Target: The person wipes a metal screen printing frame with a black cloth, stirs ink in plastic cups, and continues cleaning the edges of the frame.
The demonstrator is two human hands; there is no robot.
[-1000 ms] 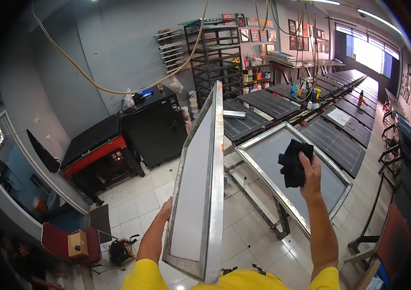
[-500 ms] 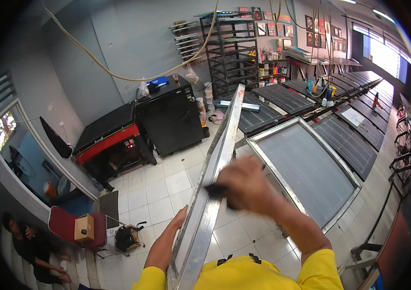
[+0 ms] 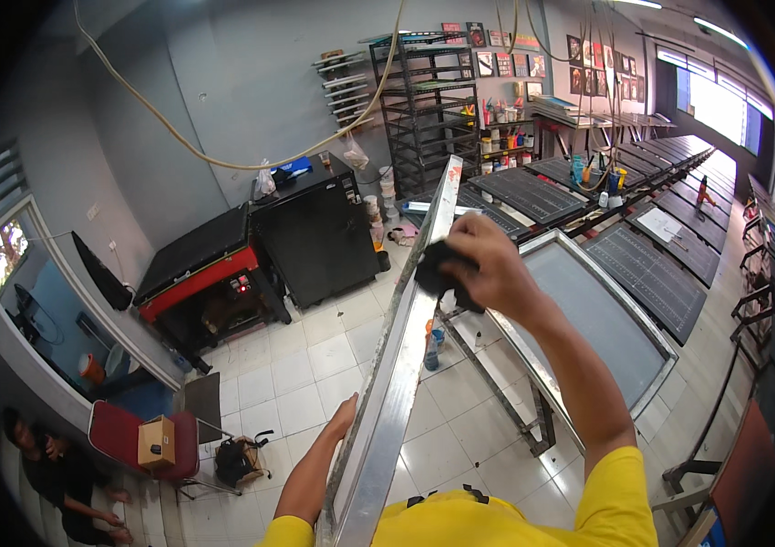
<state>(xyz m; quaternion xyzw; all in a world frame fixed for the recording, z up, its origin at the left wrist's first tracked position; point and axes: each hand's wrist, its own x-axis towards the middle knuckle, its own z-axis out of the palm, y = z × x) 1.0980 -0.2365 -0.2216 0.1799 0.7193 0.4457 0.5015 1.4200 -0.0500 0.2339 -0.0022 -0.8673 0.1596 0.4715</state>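
Note:
A silver metal-framed printing screen (image 3: 398, 387) stands on edge in front of me, seen nearly edge-on and running from my body up and away. My left hand (image 3: 342, 419) is against its left side, gripping it, with part of the fingers hidden behind the frame. Pinched in my right hand (image 3: 495, 269) is a bunched black cloth (image 3: 447, 273), which lies against the right side of the screen towards its upper end. A second framed screen (image 3: 588, 314) with grey mesh lies flat on a stand to the right.
Long rows of black printing boards (image 3: 647, 278) stretch away at the right. A black cabinet (image 3: 310, 232) and a red-and-black machine (image 3: 196, 264) stand left of centre. Near a red chair (image 3: 132, 438), a person (image 3: 64, 474) sits at the lower left. A blue container (image 3: 431, 354) shows beyond the screen.
My right hand has moved up and away along the upright screen with the black cloth. The left hand stays at the screen's left side. My view has shifted slightly.

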